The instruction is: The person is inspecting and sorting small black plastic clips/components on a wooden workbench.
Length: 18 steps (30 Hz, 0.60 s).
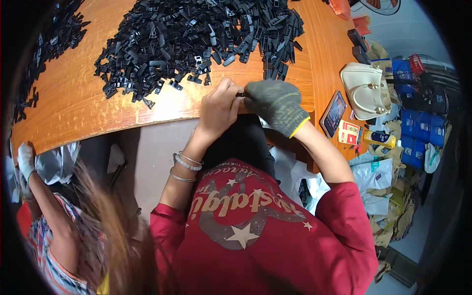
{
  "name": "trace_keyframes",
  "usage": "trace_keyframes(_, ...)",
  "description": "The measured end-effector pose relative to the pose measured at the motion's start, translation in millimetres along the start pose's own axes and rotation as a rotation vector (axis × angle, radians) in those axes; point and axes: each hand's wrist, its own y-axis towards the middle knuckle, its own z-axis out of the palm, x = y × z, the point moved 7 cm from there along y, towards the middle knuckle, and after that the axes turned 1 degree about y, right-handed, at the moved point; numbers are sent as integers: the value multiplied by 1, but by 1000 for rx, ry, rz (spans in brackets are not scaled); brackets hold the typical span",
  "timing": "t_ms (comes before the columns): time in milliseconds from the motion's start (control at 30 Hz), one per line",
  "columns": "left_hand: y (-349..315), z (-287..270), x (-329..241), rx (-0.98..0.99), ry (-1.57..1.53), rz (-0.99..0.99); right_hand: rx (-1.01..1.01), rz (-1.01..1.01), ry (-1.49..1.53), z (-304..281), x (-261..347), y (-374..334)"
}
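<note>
Near the front edge of the wooden table [182, 105], my two hands meet. My bare left hand [218, 108], with bracelets on its wrist, pinches a small black plastic piece [240, 94]. On the other side, my right hand [275, 104] wears a dark grey knitted glove with a yellow cuff edge. Its fingers are closed at the same piece, most of which they hide. Just beyond my hands spreads a large heap of small black plastic clips [196, 39], some near my left fingertips.
A second heap of black parts [54, 44] lies at the far left, where a co-worker's gloved hand [25, 157] touches the table edge. To my right are a phone [335, 113], a cream handbag [364, 91] and a yellow bottle [379, 138]. Plastic bags [373, 177] lie beyond.
</note>
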Motion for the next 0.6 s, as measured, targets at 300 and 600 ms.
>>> trace_keyframes(300, -14, 0, 12, 156, -1022, -551, -260, 226, 950, -7, -27, -63)
trace_keyframes(600, -10, 24, -3, 199, -1050, -677, -181, 307, 1044, -7, -14, -64)
